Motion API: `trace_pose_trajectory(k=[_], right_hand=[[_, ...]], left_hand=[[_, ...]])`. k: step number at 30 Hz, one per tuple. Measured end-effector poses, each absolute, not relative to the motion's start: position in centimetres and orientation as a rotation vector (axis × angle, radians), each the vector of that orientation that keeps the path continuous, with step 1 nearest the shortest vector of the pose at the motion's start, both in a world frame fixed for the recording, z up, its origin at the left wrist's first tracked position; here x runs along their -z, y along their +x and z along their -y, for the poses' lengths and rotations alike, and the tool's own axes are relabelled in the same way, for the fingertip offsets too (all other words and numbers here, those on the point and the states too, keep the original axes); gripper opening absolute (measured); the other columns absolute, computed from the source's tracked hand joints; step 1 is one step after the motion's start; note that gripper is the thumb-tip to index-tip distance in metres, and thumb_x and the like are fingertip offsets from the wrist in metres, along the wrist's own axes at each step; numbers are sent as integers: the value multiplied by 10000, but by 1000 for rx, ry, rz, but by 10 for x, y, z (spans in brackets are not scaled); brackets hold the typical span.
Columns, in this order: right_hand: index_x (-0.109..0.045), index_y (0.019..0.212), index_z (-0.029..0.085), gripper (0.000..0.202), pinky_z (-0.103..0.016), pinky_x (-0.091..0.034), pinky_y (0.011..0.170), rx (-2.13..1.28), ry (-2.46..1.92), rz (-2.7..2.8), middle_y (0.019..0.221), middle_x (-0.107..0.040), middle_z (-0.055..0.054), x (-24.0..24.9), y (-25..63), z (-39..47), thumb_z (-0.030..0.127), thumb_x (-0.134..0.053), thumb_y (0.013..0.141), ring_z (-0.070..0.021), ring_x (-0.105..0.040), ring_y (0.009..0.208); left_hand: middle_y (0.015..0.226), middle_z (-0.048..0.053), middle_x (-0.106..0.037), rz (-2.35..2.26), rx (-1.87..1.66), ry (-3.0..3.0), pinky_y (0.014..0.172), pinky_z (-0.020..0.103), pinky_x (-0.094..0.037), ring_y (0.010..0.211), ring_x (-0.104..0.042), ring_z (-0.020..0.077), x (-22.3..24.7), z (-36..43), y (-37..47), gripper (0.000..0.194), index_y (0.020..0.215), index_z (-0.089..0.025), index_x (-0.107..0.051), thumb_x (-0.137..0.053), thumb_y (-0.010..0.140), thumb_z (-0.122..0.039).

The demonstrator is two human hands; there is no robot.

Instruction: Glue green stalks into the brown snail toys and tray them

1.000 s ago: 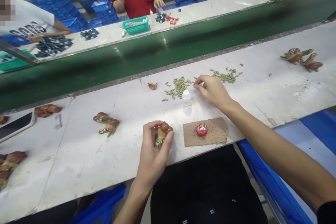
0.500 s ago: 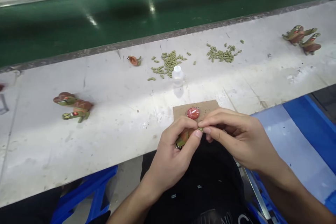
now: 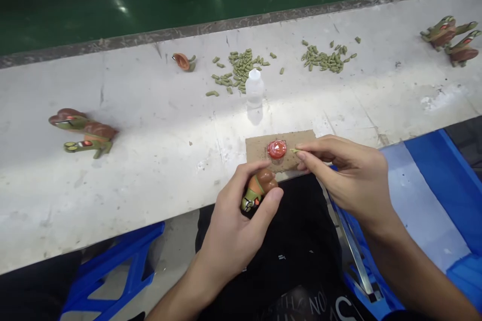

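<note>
White worktop [image 3: 158, 180], scuffed. Change: my right hand [image 3: 350, 175] has come away from the brown-green figure [image 3: 256, 185] and now pinches one green piece [image 3: 294, 150] just beside the red blob [image 3: 276, 149] on the cardboard [image 3: 256, 148], so I judge that piece unattached. My left hand [image 3: 239, 233] curls around the figure at the worktop's near edge. Counts: one blob, one cardboard, one bottle [image 3: 255, 89], one small brown part [image 3: 181, 61], two figures far right [image 3: 444, 32], one left clump [image 3: 100, 131] (number unclear), two green piles [image 3: 243, 66] [image 3: 324, 58], pieces too many to count.

White bench [image 3: 161, 175] bears green bits [image 3: 241, 63] — pellets, perhaps.
</note>
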State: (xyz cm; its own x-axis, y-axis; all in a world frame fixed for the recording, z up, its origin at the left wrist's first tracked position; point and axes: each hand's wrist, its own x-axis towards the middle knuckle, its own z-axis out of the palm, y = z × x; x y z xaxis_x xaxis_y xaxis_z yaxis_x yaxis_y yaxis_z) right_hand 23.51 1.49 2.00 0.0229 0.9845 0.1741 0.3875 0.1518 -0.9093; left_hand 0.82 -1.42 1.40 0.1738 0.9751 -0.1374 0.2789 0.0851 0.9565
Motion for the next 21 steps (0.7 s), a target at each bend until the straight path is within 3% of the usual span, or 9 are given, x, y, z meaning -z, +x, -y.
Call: trace_pose_trajectory(k=[7,21], right_hand=[[-934,1184,205,241,-342,-747,937,-546,-1260,1839,1135,-947,-71,-4,232,-19,26,-805,1087,-237,-915,1025],[-916,1194,165,237,-277,-752,958,-422,-1223,1915,1119,-938,-91,-1,237,-19,-1,-773,1105,-205,-913,994]], left_hand=[[1229,13,-926,-1445,-813,1659,880,276,-688,1051,-908,190,-4,18,11,208,1330,-252,-749,-767,1125,-228],[1219,5,-931,-1489,-802,1659,847,266,-693,1050,-917,190,-4,15,14,208,1322,-254,-740,-772,1116,-242]])
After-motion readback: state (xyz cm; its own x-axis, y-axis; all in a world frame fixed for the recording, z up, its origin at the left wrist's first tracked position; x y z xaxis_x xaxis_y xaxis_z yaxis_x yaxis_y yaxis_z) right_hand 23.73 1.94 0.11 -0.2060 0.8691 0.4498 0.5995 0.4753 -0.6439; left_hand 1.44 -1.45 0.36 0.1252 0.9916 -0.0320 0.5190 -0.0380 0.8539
